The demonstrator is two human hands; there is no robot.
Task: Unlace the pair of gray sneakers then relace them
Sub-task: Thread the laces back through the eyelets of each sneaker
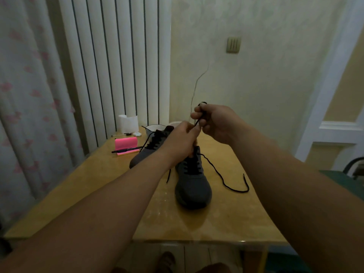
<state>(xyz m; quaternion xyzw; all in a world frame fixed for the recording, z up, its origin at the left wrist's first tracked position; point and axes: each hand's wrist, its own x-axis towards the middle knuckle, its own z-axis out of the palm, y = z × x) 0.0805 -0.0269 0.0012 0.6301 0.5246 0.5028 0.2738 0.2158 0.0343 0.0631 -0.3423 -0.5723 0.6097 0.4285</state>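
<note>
Both hands pinch black lace: left hand [182, 139] and right hand [213, 123] above the nearer gray sneaker [193, 184], mid-table [226, 223].

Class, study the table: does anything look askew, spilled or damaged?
Nothing spilled or damaged. The far gray sneaker sits askew, toe angled left, beside the straight near gray sneaker, whose black lace trails loose over the yellow table.
</note>
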